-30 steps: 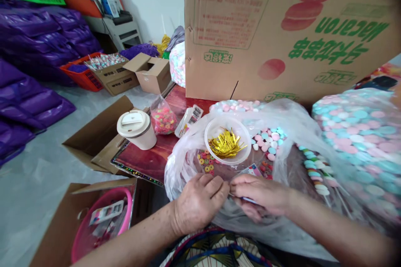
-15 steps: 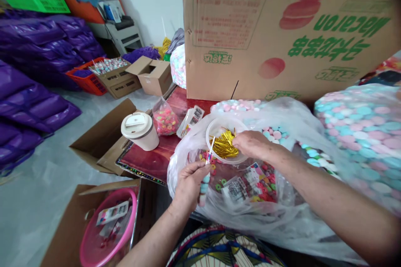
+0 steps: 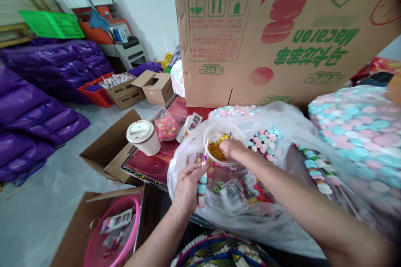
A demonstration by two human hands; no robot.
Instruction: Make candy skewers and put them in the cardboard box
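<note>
My left hand (image 3: 188,185) is closed around a candy skewer (image 3: 202,190) of blue and pink marshmallow discs in a clear wrapper, held upright with its white stick pointing up. Inside a clear round plastic bowl (image 3: 245,134), my right hand (image 3: 232,149) has its fingers curled in among gold twist ties (image 3: 215,151); the fingertips are partly hidden. Below the bowl, colourful ring candies (image 3: 216,183) and printed packets (image 3: 233,192) lie on clear plastic sheeting (image 3: 181,167). Loose pastel marshmallow discs (image 3: 265,144) sit right of the bowl.
A big macaron carton (image 3: 232,83) stands behind the bowl. Left of it are a lidded cup (image 3: 144,137), a bag of ring candies (image 3: 166,125) and packets (image 3: 189,127). Finished skewers (image 3: 316,171) and a marshmallow bag (image 3: 360,129) lie right. A pink basket (image 3: 137,221) sits in a low carton.
My right hand has moved left and deeper into the bowl, onto the twist ties. My left hand keeps its hold on the skewer. The camera view has tilted up slightly.
</note>
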